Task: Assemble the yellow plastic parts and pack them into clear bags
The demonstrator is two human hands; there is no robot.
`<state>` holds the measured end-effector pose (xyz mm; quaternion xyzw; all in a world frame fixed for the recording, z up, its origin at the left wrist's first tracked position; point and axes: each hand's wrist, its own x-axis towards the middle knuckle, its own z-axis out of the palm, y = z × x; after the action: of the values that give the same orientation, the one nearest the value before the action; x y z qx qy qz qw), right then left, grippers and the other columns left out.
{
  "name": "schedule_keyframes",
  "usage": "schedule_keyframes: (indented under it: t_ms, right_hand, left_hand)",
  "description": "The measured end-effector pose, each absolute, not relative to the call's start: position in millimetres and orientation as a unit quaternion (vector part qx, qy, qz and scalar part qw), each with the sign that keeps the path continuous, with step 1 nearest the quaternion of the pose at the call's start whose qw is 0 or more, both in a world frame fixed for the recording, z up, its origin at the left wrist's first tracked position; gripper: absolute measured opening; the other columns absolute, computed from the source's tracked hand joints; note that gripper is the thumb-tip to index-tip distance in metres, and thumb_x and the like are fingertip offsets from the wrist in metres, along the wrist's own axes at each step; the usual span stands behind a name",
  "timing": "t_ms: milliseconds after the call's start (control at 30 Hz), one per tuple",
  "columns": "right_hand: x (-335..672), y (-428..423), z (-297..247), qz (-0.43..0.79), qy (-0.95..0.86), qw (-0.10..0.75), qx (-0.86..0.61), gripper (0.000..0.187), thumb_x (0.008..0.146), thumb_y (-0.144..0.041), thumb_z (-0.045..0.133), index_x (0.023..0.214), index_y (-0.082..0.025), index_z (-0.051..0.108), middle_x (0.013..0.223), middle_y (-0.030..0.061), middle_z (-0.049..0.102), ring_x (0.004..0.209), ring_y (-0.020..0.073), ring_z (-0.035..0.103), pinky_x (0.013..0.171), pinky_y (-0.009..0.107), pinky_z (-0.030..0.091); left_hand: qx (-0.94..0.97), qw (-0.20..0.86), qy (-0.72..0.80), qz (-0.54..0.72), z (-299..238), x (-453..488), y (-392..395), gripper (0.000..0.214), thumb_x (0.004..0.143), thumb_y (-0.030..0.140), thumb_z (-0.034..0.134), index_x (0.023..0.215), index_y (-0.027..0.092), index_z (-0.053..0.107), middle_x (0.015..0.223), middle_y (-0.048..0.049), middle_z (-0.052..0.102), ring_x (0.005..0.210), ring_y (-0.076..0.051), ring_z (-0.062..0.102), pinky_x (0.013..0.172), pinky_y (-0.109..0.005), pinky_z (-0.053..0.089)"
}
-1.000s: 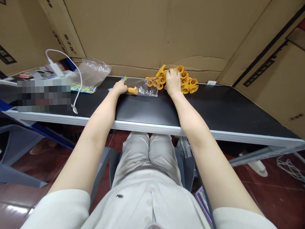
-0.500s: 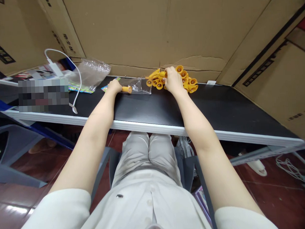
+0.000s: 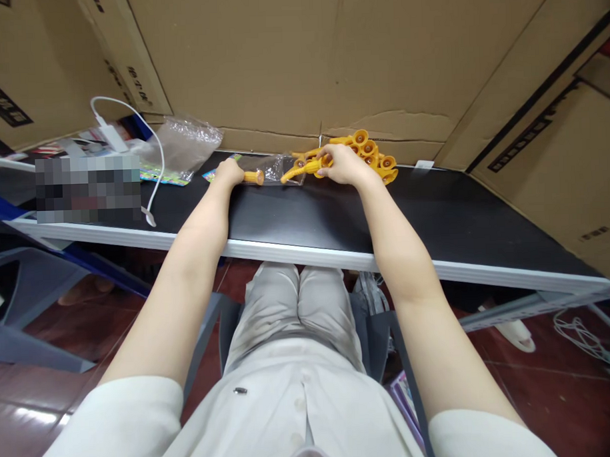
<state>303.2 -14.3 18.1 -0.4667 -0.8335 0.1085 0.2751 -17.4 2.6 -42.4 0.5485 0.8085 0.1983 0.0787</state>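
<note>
My left hand (image 3: 227,174) is closed around a short orange-yellow cylindrical piece (image 3: 254,177), whose round end sticks out to the right. Beneath it lies a clear plastic bag (image 3: 273,168) with a colourful card header (image 3: 209,176), part of which the hand hides. My right hand (image 3: 343,164) pinches a yellow plastic piece (image 3: 305,168) with a ribbed body and a thin curved tip pointing left. Behind and beside the right hand is a pile of similar yellow pieces (image 3: 367,147) with flared, cup-like ends. The fingers cover part of that pile.
Cardboard walls (image 3: 279,63) rise behind the black table (image 3: 295,219), which has a pale metal front edge (image 3: 306,255). Another clear bag (image 3: 187,146) and a white cable (image 3: 159,153) lie at the left, near a blurred-out patch. A small white tag (image 3: 424,164) is right of the pile.
My right hand has drawn back slightly from the pile toward me, now with a yellow piece in its fingers. My left hand has stayed in place.
</note>
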Motion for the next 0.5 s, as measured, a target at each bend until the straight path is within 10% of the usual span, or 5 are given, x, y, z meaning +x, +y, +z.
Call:
schedule_keyframes:
  t_ms: [500]
  right_hand:
    - [254.5, -17.0, -24.6, 0.079, -0.829, 0.266, -0.485, 0.043, 0.091, -0.021, 0.078, 0.132, -0.008, 0.075, 0.131, 0.0192, 0.078, 0.125, 0.0344, 0.073, 0.112, 0.047, 0.056]
  left_hand:
    - [0.643, 0.066, 0.753, 0.118, -16.3, 14.2, -27.4, 0.05, 0.098, 0.018, 0.05, 0.138, 0.012, 0.078, 0.149, -0.0162, 0.073, 0.142, -0.031, 0.067, 0.119, -0.031, 0.05]
